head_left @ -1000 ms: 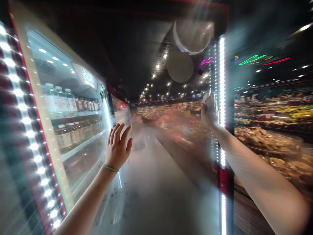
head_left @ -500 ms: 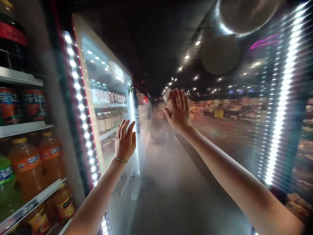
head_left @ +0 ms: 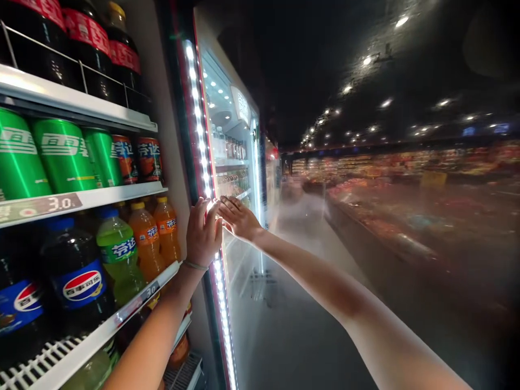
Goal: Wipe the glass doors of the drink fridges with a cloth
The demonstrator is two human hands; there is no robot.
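Note:
My left hand [head_left: 203,233], a thin band at its wrist, is raised in front of the lit LED strip [head_left: 199,108] on the cooler's door-side edge. Its fingers point up and are slightly apart, with nothing visible in them. Close against it, my right hand [head_left: 239,219] reaches across from the right, its fingers bent towards the left fingertips. Whatever lies under the right fingers is hidden; a bright patch between the hands could be the strip's glare. I cannot tell whether either hand touches the strip.
On the left, cooler shelves hold cola bottles [head_left: 87,35], green cans [head_left: 63,154], Pepsi bottles [head_left: 79,281] and orange soda bottles [head_left: 146,233]. Beyond the strip stands another lit drinks cooler [head_left: 231,157]. A grey floor aisle [head_left: 309,325] runs ahead, with blurred store displays at right.
My view has turned left, showing more of the shelves. My right hand, earlier spread against a whitish cloth-like piece, has come left and down to my left hand. The right-hand light strip has left view.

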